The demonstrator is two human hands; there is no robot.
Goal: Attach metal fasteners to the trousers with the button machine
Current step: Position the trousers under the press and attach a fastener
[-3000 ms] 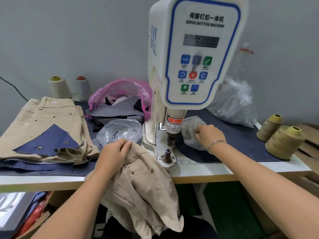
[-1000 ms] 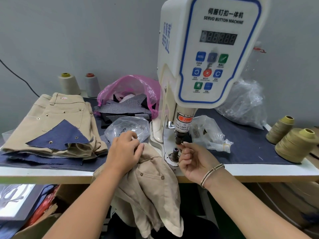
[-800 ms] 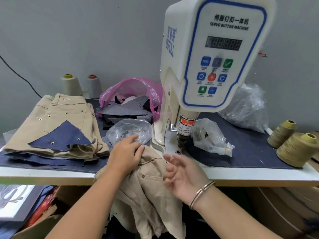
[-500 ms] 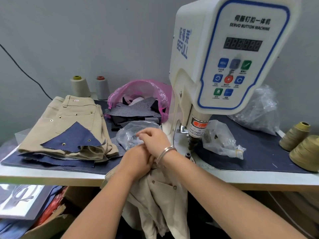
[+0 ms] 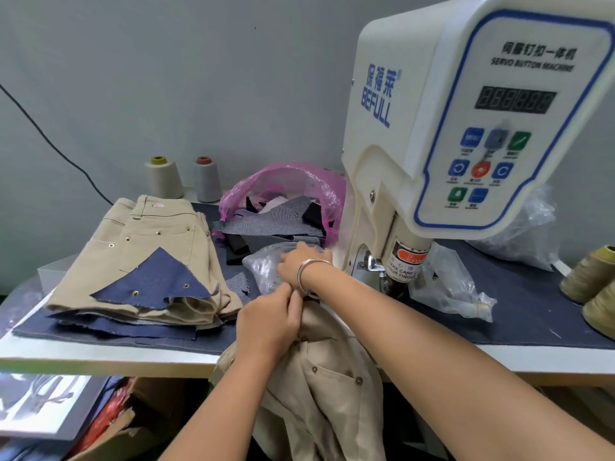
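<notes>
The white servo button machine [image 5: 466,128] stands at the right, its press head [image 5: 401,271] low over the table. Khaki trousers [image 5: 329,387] hang off the table's front edge. My left hand [image 5: 269,324] grips their waistband beside the machine. My right hand [image 5: 299,264], a bangle on its wrist, crosses over the left and reaches into a clear bag of metal fasteners [image 5: 263,271]; its fingertips are hidden in the plastic. A second clear bag of fasteners [image 5: 449,287] lies right of the press head.
Folded khaki trousers [image 5: 143,254] with a blue denim scrap [image 5: 153,281] lie at the left. A pink bag of fabric scraps [image 5: 283,207] sits behind. Thread cones stand at the back [image 5: 164,176] and far right [image 5: 585,277]. Boxes sit under the table [image 5: 100,361].
My right hand left the bag right of the machine, passed the press head, and crossed leftward into the clear bag. My left hand kept hold of the trousers. The camera moved closer and left.
</notes>
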